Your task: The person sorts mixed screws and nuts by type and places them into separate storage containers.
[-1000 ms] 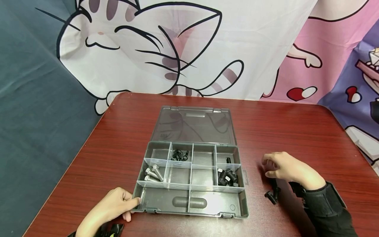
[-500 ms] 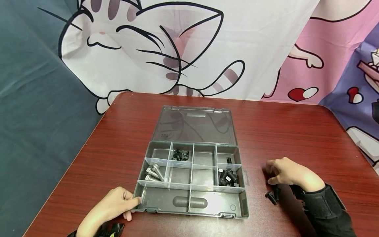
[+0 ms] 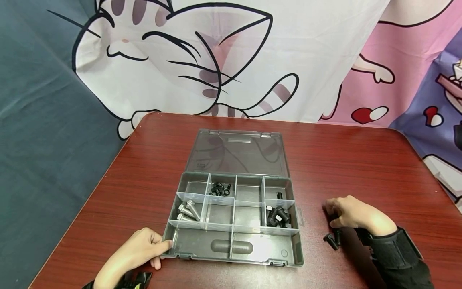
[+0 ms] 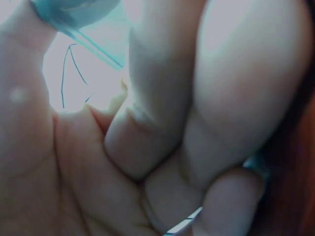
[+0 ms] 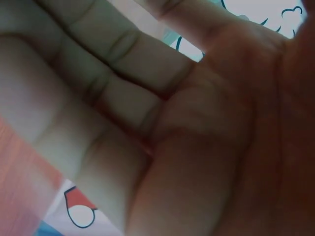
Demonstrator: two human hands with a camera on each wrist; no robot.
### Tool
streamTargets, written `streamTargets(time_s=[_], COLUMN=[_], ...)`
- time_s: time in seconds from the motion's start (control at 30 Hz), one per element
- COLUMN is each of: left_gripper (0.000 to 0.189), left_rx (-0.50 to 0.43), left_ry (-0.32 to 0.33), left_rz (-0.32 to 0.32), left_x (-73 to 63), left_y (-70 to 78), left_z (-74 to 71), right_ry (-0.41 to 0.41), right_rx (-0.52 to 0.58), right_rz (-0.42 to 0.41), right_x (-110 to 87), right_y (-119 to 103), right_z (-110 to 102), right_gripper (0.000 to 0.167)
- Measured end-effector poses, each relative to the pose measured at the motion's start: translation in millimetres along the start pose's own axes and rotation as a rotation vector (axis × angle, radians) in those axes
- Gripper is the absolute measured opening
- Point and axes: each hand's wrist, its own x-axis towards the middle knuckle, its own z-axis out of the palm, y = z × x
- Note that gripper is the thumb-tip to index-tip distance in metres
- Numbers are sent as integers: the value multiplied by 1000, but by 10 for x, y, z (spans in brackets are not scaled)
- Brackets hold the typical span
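My left hand [image 3: 138, 251] grips the near left corner of a grey plastic compartment box [image 3: 266, 263], thumb on the rim and fingers bent below it. Its lid [image 3: 238, 154] lies folded back. At the right, my right hand [image 3: 355, 214] reaches down over black bolts on the table, one black bolt [image 3: 330, 241] lying just in front of it. Something dark shows between thumb and fingers; whether they pinch it is hidden. In the right wrist view, the palm and finger bases [image 5: 113, 108] show, fingertips out of sight.
Silver bolts [image 3: 188, 210] lie in the left middle compartment. Small black hardware [image 3: 219, 189] sits in a back compartment, and more black bolts [image 3: 278, 216] fill the right one. A black packet [image 3: 140, 279] lies by the left wrist on the brown table [image 3: 144, 180].
My right hand has moved slightly toward the near side and right, closer over the bolts. The left hand keeps its grip, and the box has stayed put.
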Motion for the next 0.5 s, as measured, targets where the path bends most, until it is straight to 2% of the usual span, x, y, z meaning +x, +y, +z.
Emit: streamTargets(time_s=[0.17,0.5], left_gripper=[44,44], left_rx=[-5,-14], left_ry=[-3,-10], left_rz=[2,8], left_x=[-1,-1], left_y=[-2,-5], left_z=[0,-7], right_ry=[-36,-30], right_rx=[34,33], right_rz=[40,35], right_x=[5,6], right_y=[7,6], right_z=[12,24], right_gripper=[27,26])
